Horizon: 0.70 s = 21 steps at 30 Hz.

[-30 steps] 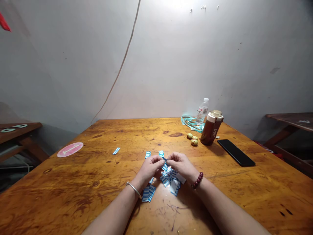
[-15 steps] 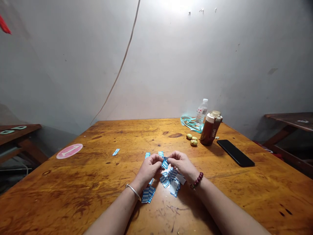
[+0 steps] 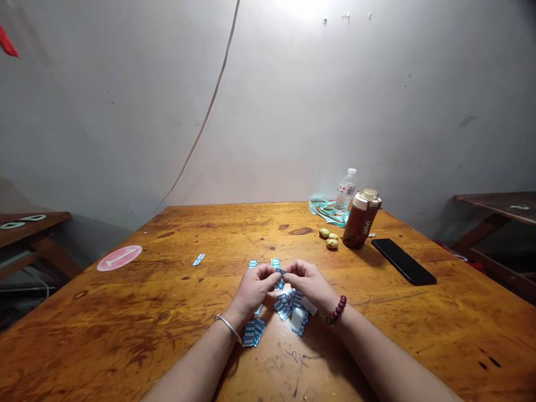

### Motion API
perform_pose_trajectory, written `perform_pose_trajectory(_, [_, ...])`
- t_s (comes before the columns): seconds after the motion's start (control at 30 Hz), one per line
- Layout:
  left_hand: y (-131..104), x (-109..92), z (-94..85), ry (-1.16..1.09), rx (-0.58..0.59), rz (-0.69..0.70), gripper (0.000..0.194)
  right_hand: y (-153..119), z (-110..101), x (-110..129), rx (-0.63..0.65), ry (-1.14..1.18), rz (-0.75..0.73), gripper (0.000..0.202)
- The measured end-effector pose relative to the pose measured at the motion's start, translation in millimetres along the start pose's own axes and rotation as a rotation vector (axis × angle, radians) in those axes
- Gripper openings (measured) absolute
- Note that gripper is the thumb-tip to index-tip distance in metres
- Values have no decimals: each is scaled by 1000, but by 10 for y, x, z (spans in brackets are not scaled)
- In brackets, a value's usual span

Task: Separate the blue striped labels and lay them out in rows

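Note:
My left hand (image 3: 254, 289) and my right hand (image 3: 310, 285) meet over the near middle of the table. Thumb and fingers of each are closed on a small blue-and-white paper slip (image 3: 280, 271), mostly covered by the fingertips. Below my right hand lies a loose pile of similar slips (image 3: 283, 307), a few with their white backs up. An overlapping group of slips (image 3: 253, 333) is beside my left wrist. Beyond the hands, more slips (image 3: 275, 262) lie partly hidden, and one slip (image 3: 198, 259) rests alone farther left.
On the wooden table (image 3: 167, 335) to the right are a black phone (image 3: 403, 261), a brown SPORT bottle (image 3: 359, 223), a clear water bottle (image 3: 345, 192), a turquoise strap (image 3: 322, 209) and several yellowish, egg-shaped things (image 3: 332, 244). A pink disc (image 3: 119, 258) lies left.
My right hand has shifted slightly left, so the fingertips of both hands are closer together around the held slip. The other slips stay where they were.

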State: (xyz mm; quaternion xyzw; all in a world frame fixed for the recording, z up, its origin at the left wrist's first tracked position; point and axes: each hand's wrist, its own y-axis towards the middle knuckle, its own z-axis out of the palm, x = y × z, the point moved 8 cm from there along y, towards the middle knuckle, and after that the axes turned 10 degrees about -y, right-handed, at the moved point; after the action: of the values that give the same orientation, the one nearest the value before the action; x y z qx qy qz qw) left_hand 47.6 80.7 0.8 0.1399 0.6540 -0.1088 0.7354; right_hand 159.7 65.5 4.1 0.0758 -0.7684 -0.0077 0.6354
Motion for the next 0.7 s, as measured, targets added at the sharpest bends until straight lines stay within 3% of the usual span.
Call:
perform_pose_trajectory(0.3, [-17, -13, -11, -85, -39, -17, 22, 7, -67, -2, -63, -43, 54, 9])
perform_pose_trajectory(0.53, [-24, -77, -133, -50, -145, 134, 15, -6, -45, 19, -37, -11, 77, 7])
perform_pose_trajectory(0.7, [-31, -134, -49, 118, -35, 120, 11, 3, -26, 36, -12, -20, 13, 8])
